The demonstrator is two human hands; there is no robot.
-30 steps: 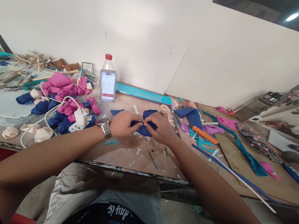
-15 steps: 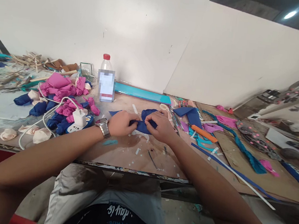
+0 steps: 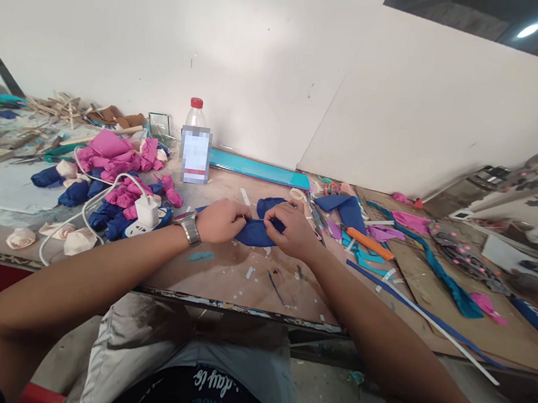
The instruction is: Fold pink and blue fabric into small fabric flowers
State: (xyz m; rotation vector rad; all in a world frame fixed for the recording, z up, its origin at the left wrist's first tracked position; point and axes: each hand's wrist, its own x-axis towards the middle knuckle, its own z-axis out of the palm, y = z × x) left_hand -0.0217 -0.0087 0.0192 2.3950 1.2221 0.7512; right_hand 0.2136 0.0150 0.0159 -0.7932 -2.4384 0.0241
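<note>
- Blue fabric piece [image 3: 255, 233] lies mid-table [image 3: 221, 274], about halfway between the near and far edges, straight ahead of the person.
- Its long axis runs left-right, parallel to the near edge. A loose lobe pokes toward the far edge.
- Left hand [image 3: 220, 220] is pinched onto its left end and right hand [image 3: 291, 229] onto its right end.
- Hands are close together with the piece bridging the gap, so neither is nearer.
- Bottle [image 3: 195, 147] stands toward the far edge behind the left hand. White charger [image 3: 146, 211] sits just left of that wrist.
</note>
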